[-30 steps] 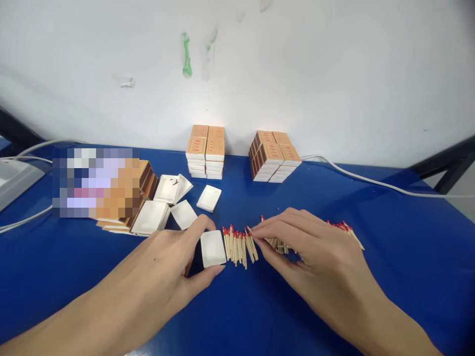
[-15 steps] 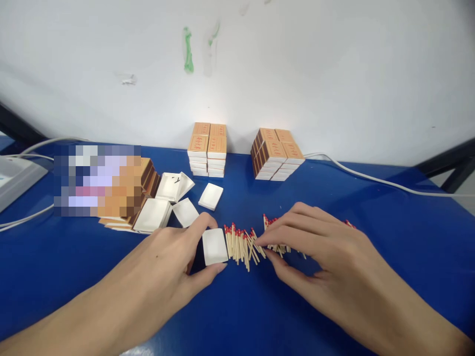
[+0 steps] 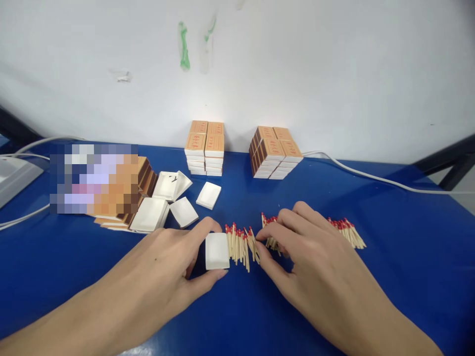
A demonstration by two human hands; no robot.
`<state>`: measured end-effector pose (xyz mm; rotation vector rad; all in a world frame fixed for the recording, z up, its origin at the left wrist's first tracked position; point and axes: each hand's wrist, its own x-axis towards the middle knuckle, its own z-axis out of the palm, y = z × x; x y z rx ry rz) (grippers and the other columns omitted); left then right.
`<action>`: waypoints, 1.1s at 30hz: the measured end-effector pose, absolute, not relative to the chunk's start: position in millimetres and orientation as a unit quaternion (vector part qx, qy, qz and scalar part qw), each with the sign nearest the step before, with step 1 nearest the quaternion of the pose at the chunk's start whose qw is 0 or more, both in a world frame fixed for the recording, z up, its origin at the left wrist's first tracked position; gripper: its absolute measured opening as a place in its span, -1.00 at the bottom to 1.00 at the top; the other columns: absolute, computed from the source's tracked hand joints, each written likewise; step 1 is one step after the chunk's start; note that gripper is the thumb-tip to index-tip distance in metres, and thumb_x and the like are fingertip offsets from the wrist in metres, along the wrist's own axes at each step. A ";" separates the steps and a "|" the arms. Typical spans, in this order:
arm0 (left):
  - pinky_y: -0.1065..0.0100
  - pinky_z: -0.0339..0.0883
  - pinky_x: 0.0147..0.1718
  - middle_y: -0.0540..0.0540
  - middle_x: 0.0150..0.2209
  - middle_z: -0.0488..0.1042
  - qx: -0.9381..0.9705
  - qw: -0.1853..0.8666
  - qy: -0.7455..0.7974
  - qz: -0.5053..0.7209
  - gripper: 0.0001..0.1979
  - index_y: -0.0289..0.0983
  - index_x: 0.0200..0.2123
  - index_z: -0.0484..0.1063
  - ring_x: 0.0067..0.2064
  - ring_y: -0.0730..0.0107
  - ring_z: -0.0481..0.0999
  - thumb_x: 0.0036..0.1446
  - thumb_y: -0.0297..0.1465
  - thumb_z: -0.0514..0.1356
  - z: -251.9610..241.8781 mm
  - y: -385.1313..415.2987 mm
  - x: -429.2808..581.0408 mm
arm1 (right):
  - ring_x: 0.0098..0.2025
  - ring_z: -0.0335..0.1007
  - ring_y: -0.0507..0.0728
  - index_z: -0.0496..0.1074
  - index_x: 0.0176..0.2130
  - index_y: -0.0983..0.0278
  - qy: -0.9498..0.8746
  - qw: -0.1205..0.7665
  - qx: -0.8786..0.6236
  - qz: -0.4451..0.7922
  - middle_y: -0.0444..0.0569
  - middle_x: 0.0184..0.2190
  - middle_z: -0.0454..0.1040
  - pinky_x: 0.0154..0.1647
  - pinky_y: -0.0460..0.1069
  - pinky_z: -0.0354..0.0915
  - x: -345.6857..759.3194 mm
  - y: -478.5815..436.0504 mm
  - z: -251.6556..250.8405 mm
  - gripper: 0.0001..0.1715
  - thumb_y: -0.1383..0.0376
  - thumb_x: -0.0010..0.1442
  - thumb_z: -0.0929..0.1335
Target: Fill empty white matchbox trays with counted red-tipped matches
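Room for moving lies open on the blue table (image 3: 408, 282) right of the hands and along its near side, while the wall closes the far edge, where two stacks of matchboxes (image 3: 205, 148) stand well apart from the hands. The left hand (image 3: 166, 262) pinches one white tray (image 3: 217, 251) between thumb and forefinger at mid-table, its contents impossible to tell, its edge touching the matches (image 3: 239, 244). The right hand (image 3: 315, 262), fingers drawn narrow, presses on those matches, with at least four loose trays (image 3: 183, 212) behind and a second bunch of matches (image 3: 347, 232) to the right.
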<state>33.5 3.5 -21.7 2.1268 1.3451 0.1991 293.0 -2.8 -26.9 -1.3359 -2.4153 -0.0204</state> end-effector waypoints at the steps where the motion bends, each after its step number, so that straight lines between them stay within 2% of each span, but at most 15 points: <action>1: 0.42 0.09 -0.54 0.20 -0.53 0.39 0.802 0.305 0.509 0.075 -0.76 -0.04 0.09 0.46 -0.55 0.43 0.42 0.43 -0.18 0.29 -21.1 3.6 33.5 | -0.23 0.29 0.28 0.59 -0.26 0.27 -0.858 0.192 -0.476 -0.001 0.00 -0.37 0.40 -0.17 0.22 0.27 292.5 -2.9 -27.6 -0.74 0.44 0.48 0.36; 8: 0.44 0.11 -0.54 0.21 -0.55 0.36 0.790 0.321 0.520 0.057 -0.77 -0.03 0.03 0.48 -0.55 0.44 0.41 0.37 -0.17 0.34 -17.2 4.7 36.1 | -0.27 0.30 0.22 0.55 -0.28 0.22 -0.836 0.211 -0.502 0.064 -0.08 -0.39 0.41 -0.05 0.23 0.29 288.9 -5.0 -28.8 -0.76 0.44 0.47 0.41; 13: 0.42 0.11 -0.56 0.21 -0.57 0.35 0.791 0.319 0.519 0.053 -0.77 -0.05 -0.05 0.47 -0.56 0.43 0.40 0.31 -0.16 0.36 -19.3 4.8 35.1 | -0.27 0.33 0.24 0.52 -0.29 0.20 -0.823 0.215 -0.521 0.061 -0.08 -0.39 0.44 -0.10 0.23 0.29 285.4 -8.6 -31.6 -0.77 0.37 0.48 0.42; 19: 0.40 0.12 -0.57 0.23 -0.57 0.35 0.762 0.318 0.562 0.040 -0.65 -0.01 0.05 0.43 -0.56 0.42 0.39 0.30 -0.08 0.38 -25.1 4.5 30.0 | -0.23 0.44 0.28 0.49 -0.29 0.19 -0.811 0.218 -0.541 0.041 -0.07 -0.40 0.47 -0.05 0.27 0.33 281.3 -12.0 -35.5 -0.79 0.31 0.43 0.48; 26: 0.39 0.15 -0.55 0.23 -0.56 0.37 0.756 0.328 0.566 0.029 -0.66 0.00 0.05 0.41 -0.54 0.43 0.40 0.31 -0.12 0.38 -23.8 3.4 28.3 | -0.27 0.47 0.27 0.47 -0.28 0.16 -0.804 0.212 -0.555 0.027 -0.07 -0.38 0.55 0.08 0.31 0.37 278.3 -13.3 -37.8 -0.81 0.31 0.43 0.47; 33: 0.40 0.17 -0.57 0.23 -0.54 0.39 0.760 0.326 0.561 0.035 -0.63 0.01 0.06 0.41 -0.54 0.42 0.42 0.33 -0.02 0.38 -29.9 2.5 22.0 | -0.32 0.48 0.27 0.51 -0.29 0.18 -0.801 0.209 -0.560 0.023 -0.08 -0.43 0.55 0.05 0.34 0.41 276.6 -12.1 -34.4 -0.82 0.40 0.38 0.47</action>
